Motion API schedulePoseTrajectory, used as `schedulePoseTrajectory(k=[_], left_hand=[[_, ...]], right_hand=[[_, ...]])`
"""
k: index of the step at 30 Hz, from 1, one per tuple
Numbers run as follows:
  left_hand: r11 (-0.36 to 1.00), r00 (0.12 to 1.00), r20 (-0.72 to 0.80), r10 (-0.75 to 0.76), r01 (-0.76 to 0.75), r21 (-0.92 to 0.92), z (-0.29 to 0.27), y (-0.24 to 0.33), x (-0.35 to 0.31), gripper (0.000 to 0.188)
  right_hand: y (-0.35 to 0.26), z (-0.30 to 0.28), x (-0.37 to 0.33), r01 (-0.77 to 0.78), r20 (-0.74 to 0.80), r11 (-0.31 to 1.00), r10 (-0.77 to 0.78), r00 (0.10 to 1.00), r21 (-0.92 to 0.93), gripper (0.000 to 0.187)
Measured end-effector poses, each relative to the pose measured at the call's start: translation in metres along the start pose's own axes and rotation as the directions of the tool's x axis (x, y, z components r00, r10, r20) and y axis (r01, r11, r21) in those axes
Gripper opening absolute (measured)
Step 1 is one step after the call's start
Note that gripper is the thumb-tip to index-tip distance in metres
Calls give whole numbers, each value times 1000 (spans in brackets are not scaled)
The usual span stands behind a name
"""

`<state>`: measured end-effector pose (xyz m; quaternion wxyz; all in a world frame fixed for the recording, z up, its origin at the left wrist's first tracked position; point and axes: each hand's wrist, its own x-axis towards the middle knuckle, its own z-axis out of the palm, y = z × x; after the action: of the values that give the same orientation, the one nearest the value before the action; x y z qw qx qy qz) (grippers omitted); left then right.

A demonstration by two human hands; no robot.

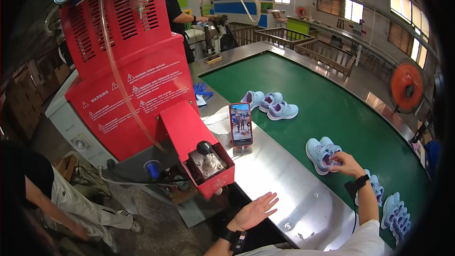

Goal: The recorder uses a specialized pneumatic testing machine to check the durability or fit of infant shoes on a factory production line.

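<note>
Pale blue shoes (314, 152) on a green belt (265, 76), right hand (350, 165) at them

The belt runs beside a metal bench (279, 189), in a workshop with tall windows (354, 12), an orange fan (406, 86) and a red machine (128, 85) at left. The pair stands upright, side by side, white-soled and lilac inside. The right hand's fingers curl at the shoes' openings; whether they grip, I cannot tell. The left hand (252, 213), palm up near the bench edge, is spread and empty.
</note>
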<state>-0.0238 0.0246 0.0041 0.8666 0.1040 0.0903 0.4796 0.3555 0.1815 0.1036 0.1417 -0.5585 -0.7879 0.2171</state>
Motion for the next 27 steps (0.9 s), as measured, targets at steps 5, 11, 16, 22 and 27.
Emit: schedulePoseTrajectory(k=[5, 11, 16, 22, 27], left_hand=[[1000, 1000, -20, 20, -21, -7, 4, -13, -8, 54], [996, 995, -61, 75, -72, 45, 11, -23, -10, 51], [996, 996, -81, -35, 29, -79, 15, -12, -26, 66], [996, 997, -19, 71, -72, -59, 17, -20, -40, 91], [895, 917, 66, 394, -366, -255, -48, -41, -80, 59]], right_hand=[[21, 9, 3, -246, -190, 956, 215, 958, -158, 31], [42, 38, 37, -316, -427, 930, 213, 879, -187, 26], [-56, 12, 17, 265, -224, 963, -267, 937, -37, 20], [-228, 39, -17, 920, 343, 372, -854, 391, -123, 23], [-251, 69, -26, 891, 204, 439, -867, 454, -115, 27]])
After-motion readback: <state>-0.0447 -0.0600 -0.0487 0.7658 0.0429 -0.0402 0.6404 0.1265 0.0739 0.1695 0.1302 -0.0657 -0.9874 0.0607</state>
